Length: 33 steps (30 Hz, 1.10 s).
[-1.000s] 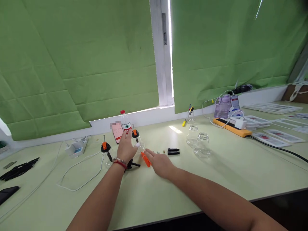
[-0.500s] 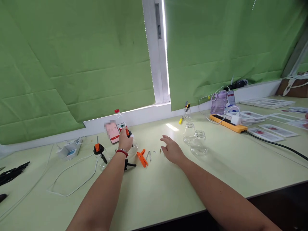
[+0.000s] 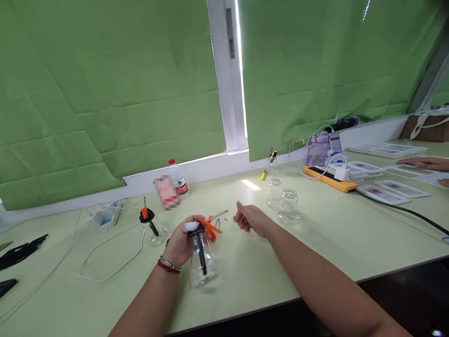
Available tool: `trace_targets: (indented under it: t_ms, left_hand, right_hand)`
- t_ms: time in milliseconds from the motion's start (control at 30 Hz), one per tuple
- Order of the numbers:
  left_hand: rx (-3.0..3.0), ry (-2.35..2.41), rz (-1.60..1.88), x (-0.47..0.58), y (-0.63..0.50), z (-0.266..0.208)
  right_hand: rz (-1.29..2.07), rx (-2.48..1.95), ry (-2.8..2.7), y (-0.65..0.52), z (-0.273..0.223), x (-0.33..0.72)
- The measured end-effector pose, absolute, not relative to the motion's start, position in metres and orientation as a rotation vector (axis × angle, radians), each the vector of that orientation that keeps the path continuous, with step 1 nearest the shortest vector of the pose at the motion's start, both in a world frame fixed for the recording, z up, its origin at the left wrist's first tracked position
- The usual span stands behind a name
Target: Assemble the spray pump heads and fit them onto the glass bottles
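My left hand (image 3: 182, 241) is closed around the neck of a clear sprayer bottle (image 3: 203, 264), tilted above the table. A black head, a white nozzle and a dark tube inside show on it; a metal rod (image 3: 219, 215) sticks out to the right. Behind it, an orange trigger-like part (image 3: 213, 230) and metal pins (image 3: 218, 224) are partly covered. My right hand (image 3: 253, 220) has its fingers curled in, right beside a tiny brass piece (image 3: 234, 217); whether the fingers hold anything is hidden. Tiny metal bits (image 3: 226, 219) lie between the hands.
Another sprayer bottle (image 3: 154, 231) with a black and orange head stands left. Two open clear bottles (image 3: 288, 210) are right of my right hand. A red-capped water bottle (image 3: 182, 186), an orange power strip (image 3: 329, 180) and a white cable (image 3: 105, 280) lie about. Another person's hand (image 3: 426, 162) rests far right.
My left hand has brought the sprayer bottle nearer and to the right, lifting it over the small parts. My right hand's fingers, spread before, are now curled in.
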<state>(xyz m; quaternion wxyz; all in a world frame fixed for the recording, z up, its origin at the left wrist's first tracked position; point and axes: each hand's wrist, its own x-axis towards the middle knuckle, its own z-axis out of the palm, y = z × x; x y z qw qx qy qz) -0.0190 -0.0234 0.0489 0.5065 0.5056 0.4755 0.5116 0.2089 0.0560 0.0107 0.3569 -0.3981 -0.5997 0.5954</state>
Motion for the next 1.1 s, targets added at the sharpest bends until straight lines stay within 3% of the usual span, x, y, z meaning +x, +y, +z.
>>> trace_targets:
  t_ms: [367, 1100]
  left_hand:
    - [0.969, 0.923, 1.034, -0.011, -0.026, 0.016]
    - [0.977, 0.963, 1.014, -0.020, -0.015, 0.003]
  right_hand:
    - [1.797, -1.220, -1.556, 0.051, -0.004, 0.200]
    - [1.769, -1.148, -1.530, 0.055, -0.011, 0.197]
